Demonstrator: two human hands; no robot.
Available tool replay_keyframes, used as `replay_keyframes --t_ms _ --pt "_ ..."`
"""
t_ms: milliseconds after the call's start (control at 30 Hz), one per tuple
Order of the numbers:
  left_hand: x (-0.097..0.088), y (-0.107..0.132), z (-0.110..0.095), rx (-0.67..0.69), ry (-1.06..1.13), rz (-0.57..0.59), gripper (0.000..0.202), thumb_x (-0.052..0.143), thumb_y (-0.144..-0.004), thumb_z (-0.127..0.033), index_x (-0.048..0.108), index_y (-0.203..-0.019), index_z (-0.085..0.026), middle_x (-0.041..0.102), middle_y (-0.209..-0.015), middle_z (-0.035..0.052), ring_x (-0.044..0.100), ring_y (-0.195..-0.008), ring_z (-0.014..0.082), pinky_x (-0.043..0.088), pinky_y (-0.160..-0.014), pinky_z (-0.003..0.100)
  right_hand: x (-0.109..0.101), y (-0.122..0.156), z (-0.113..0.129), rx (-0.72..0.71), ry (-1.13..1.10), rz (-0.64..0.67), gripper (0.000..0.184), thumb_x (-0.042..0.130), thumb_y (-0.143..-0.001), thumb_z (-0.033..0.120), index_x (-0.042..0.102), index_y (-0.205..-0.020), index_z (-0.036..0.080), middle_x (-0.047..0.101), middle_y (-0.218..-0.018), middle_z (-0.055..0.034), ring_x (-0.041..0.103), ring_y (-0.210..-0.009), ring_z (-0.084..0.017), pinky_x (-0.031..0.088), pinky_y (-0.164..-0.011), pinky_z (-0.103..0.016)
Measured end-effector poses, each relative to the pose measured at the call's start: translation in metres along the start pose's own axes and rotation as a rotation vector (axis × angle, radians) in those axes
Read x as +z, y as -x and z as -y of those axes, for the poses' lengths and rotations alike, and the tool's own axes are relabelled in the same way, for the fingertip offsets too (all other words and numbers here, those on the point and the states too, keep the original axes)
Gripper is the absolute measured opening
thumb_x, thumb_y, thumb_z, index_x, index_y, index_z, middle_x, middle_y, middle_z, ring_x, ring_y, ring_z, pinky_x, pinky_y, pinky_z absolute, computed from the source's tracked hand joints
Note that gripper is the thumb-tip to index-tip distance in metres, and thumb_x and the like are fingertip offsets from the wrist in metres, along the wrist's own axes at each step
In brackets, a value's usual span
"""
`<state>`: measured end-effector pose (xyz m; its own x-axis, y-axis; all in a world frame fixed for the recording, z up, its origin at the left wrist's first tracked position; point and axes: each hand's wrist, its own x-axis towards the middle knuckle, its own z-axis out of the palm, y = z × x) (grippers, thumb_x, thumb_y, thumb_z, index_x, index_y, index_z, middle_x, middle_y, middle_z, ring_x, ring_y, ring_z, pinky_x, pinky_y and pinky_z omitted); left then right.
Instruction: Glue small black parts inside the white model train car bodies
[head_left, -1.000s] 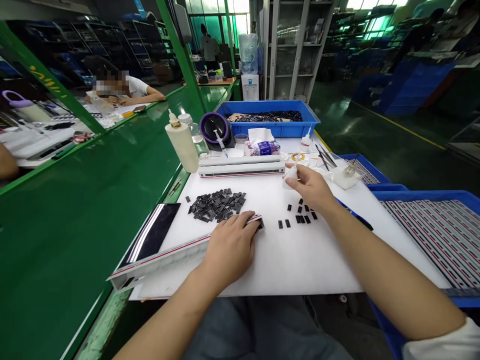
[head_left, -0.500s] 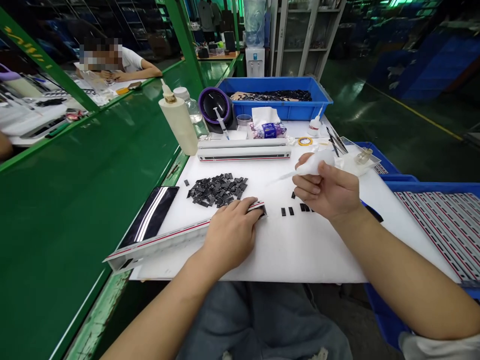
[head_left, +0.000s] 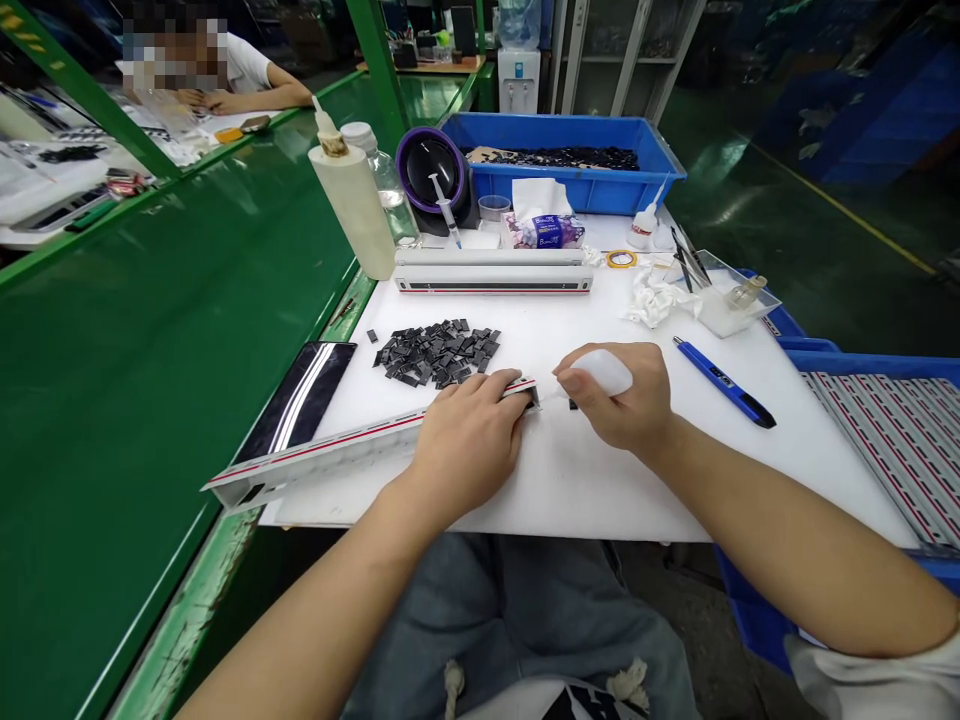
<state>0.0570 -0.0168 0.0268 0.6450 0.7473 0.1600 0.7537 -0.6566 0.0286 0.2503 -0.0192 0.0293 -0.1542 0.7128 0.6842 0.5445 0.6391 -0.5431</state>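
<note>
My left hand point(head_left: 469, 440) lies flat with fingers together, pressing on the right end of a long white strip with a red line point(head_left: 330, 452) that runs diagonally across the white mat point(head_left: 585, 480). My right hand point(head_left: 626, 400) is closed round a small white squeeze bottle point(head_left: 604, 370), whose thin nozzle points left at the strip's end by my left fingertips. A few small black pieces lie under and beside my right hand, mostly hidden. A heap of black rectangular pieces point(head_left: 439, 352) sits just beyond my left hand.
A second white strip point(head_left: 493, 272) lies across the back of the mat. A tall cream bottle point(head_left: 349, 200), tissue pack point(head_left: 544, 228), blue bin of black parts point(head_left: 562, 165), crumpled tissue point(head_left: 656, 297), blue pen point(head_left: 724, 380) and blue tray of strips point(head_left: 900, 430) surround it. A person sits far left.
My right hand brought the white bottle from the back right down and left, until its nozzle reached the strip's end. My left hand stayed on the strip. The view tilted downward.
</note>
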Motion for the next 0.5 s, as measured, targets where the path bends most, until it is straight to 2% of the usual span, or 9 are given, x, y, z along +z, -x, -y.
replay_keyframes --t_ms 233,500 --pt "0.0009 0.0001 0.0002 -0.009 -0.001 -0.001 0.027 0.045 -0.098 -0.029 0.066 -0.114 -0.025 0.059 -0.136 0.0019 0.060 -0.107 0.0258 0.052 -0.086 0.043 0.0027 -0.0003 0.0016 -0.026 0.002 -0.005 0.032 0.054 -0.095 0.035 0.063 -0.069 0.020 0.066 -0.060 -0.0022 0.060 -0.053 -0.014 0.045 -0.054 -0.027" --pt "0.0000 -0.0012 0.0002 -0.013 0.016 -0.014 0.025 0.047 -0.098 -0.028 0.069 -0.109 -0.025 0.063 -0.131 0.0009 0.061 -0.104 0.0248 0.052 -0.084 0.041 0.0025 0.0008 0.0006 -0.012 0.007 0.000 0.036 0.051 -0.097 0.037 0.063 -0.068 0.019 0.066 -0.061 -0.0032 0.060 -0.054 -0.014 0.045 -0.054 -0.028"
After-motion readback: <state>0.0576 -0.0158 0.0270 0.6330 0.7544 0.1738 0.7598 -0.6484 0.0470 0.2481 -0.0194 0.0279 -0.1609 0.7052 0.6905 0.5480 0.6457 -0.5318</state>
